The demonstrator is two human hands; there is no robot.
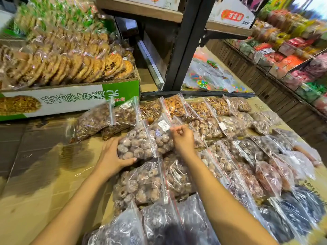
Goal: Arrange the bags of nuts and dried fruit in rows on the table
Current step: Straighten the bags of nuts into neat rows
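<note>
Clear zip bags of nuts and dried fruit lie in slanted rows over the cardboard-covered table (44, 174). My left hand (113, 156) grips the left end of a bag of dried figs (139, 144) in the middle. My right hand (182, 138) pinches the top edge of a neighbouring labelled bag (163, 133) with closed fingers. Another fig bag (141, 184) lies just below. Two bags of brown nuts (99, 121) sit loosely at the upper left. Dark dried fruit bags (159, 225) fill the near edge.
A green and white box of packed round biscuits (70, 99) stands at the back left. A black shelf post (182, 50) rises behind the bags. Shelves of colourful snack packs (292, 55) run along the right. Bare cardboard lies left of the bags.
</note>
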